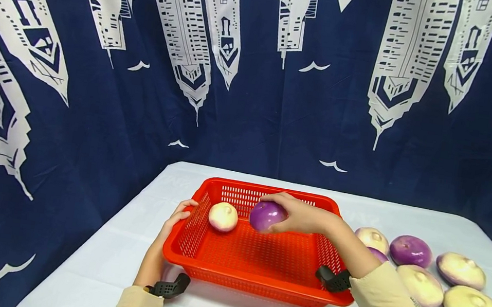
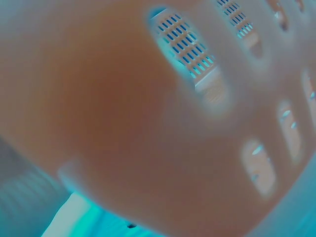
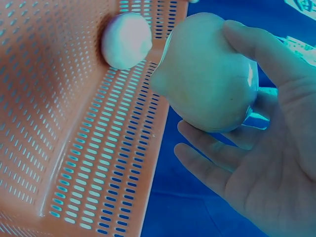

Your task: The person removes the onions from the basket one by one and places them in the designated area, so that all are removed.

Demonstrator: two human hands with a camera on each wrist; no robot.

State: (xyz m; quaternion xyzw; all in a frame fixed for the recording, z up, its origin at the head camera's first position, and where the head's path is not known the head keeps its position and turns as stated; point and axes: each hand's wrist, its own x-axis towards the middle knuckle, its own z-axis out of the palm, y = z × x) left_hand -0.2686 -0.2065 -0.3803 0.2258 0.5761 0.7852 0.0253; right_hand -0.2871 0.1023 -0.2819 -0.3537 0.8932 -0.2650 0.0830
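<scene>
My right hand (image 1: 296,214) holds a purple turnip (image 1: 267,216) above the red basket (image 1: 257,283), thumb and fingers curled about its sides. In the right wrist view the turnip (image 3: 212,74) shows a pale underside with a small root tip. Inside the basket, toward its left end, lies one turnip (image 1: 223,217) with its pale side up. My left hand (image 1: 174,222) grips the basket's left rim with its fingers over the edge. The left wrist view is mostly filled by the blurred basket wall (image 2: 197,163).
Several turnips (image 1: 421,286), some pale side up and some purple side up, lie on the white-covered table (image 1: 85,277) to the right of the basket. Behind the table hangs a dark blue curtain (image 1: 252,139) printed with white buildings.
</scene>
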